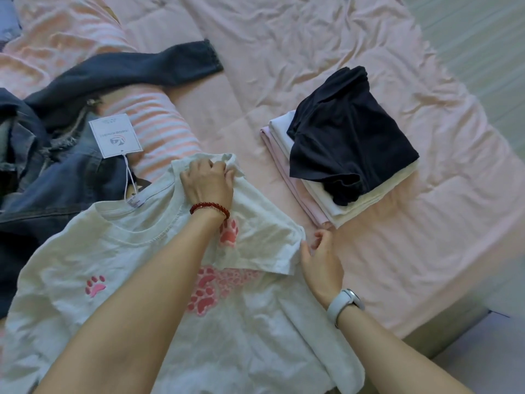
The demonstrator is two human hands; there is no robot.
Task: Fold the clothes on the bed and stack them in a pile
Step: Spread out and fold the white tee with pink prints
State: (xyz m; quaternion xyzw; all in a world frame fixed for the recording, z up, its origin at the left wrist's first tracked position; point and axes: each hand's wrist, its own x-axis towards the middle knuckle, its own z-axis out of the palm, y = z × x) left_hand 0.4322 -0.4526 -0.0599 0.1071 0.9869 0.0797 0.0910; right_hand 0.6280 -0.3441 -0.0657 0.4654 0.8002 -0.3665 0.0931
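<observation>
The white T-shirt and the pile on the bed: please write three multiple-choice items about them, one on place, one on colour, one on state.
1. Where does the pile lie relative to the white T-shirt?
A. to its right
B. under it
C. on the jeans

2. What colour is the top garment of the pile?
A. red
B. dark navy
C. yellow

3. What is the left hand doing?
A. hanging free
B. gripping the T-shirt's sleeve
C. holding the paper tag

Key: 1 A, the pile sits on the pink sheet to the right; 2 B, the top piece is dark; 3 B, its fingers are curled round the fabric.
</observation>
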